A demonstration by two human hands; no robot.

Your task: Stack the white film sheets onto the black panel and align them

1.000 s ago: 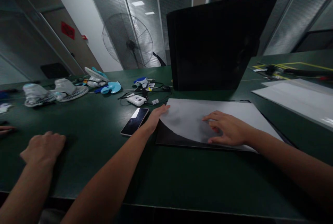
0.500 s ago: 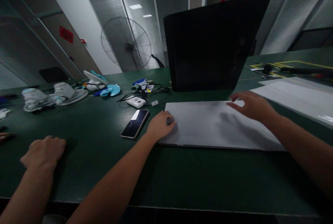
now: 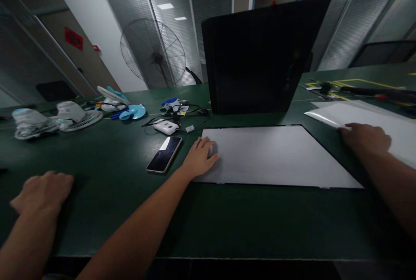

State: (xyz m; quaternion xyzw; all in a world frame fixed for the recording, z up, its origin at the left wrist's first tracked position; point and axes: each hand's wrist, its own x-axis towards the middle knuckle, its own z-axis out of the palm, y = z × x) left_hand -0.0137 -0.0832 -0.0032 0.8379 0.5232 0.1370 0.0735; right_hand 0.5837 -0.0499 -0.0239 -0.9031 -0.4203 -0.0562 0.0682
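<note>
The dark green work table fills most of the view, and at its far side a big matte black panel stands nearly upright, leaning slightly and blocking the glass partition behind it. In front of it lies a flat white rectangular sheet on a thin black backing board whose edge shows along the far and right sides. To the right, apart from it, lies a stack of pale translucent sheets. Beyond the table a grey pedestal fan stands against the blinds. The left hand rests palm down at the white sheet's near left corner, fingers loosely spread and fingertips on the sheet — it grips nothing. The right hand lies on the near edge of the translucent stack, fingers curled down over it; whether it pinches a sheet cannot be told. At the lower left another person's hand rests loosely curled on the bare table. Just left of the left hand lies a black smartphone, screen up, and behind it a small white power bank with tangled black cables. Farther left sit a light blue fan blade and white small-fan parts — well apart from both hands.
</note>
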